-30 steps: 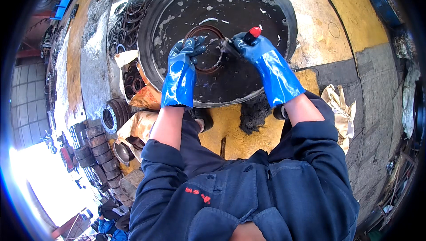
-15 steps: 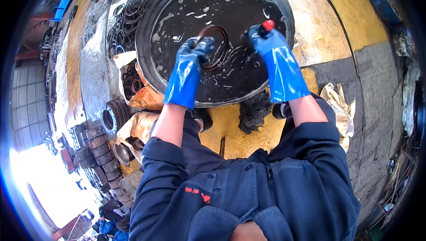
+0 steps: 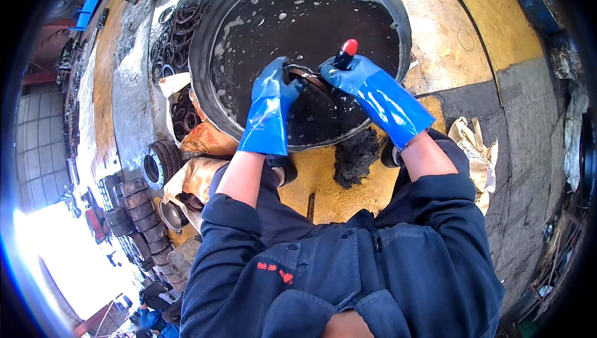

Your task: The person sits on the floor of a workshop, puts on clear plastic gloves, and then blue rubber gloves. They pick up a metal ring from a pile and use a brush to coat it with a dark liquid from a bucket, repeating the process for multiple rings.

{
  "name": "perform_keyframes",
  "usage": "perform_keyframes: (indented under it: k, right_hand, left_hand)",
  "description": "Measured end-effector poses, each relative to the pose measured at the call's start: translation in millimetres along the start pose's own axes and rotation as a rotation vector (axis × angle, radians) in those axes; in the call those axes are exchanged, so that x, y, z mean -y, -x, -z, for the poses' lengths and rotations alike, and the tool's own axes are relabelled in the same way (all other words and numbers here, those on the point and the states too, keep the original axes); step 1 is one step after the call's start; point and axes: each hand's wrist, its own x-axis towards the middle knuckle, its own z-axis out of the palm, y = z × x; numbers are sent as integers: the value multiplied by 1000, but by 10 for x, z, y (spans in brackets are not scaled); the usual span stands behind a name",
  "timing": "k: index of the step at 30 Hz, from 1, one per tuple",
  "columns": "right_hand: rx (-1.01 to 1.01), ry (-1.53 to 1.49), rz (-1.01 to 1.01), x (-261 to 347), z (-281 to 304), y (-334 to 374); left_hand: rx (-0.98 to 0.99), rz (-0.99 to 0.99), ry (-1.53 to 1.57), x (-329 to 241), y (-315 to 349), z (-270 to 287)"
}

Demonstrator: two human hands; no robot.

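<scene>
Both my hands wear blue rubber gloves and are over a wide black tub [image 3: 200,58] of dark, foam-flecked liquid. My left hand [image 3: 272,86] is closed on a brown ring [image 3: 309,78], tilted between the two hands. In my right fist a handle [image 3: 346,55], black with a red end, sticks up past the thumb side. Its working end is hidden by the glove and the ring, so I cannot tell the tool's kind. The right fingers are right beside the ring's far right part.
Left of the tub lie many dark rings [image 3: 183,24] and an open sack [image 3: 205,136] with more rings. Stacked round parts [image 3: 140,204] stand farther left. A dark clump [image 3: 354,161] lies on the floor between my feet. Another sack [image 3: 476,151] is at the right.
My right hand has moved left with the red-ended handle, up to the ring. The ring has tipped from showing its open face to a more edge-on slant. My left hand has shifted slightly right.
</scene>
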Motion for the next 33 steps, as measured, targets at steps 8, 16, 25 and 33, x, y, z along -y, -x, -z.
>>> perform_keyframes:
  k: [8, 16, 25, 33]
  right_hand:
    - [181, 58, -15, -103, -353, 3]
    - [287, 313, -45, -63, -650, 207]
    - [-50, 554, -103, -185, -317, -92]
    - [-167, -457, 324, 2, -372, -133]
  left_hand:
    - [398, 825, 1034, 301, 26, 249]
    - [525, 605, 907, 54, 212, 433]
    - [629, 539, 816, 505, 69, 70]
    - [444, 376, 993, 354, 34, 194]
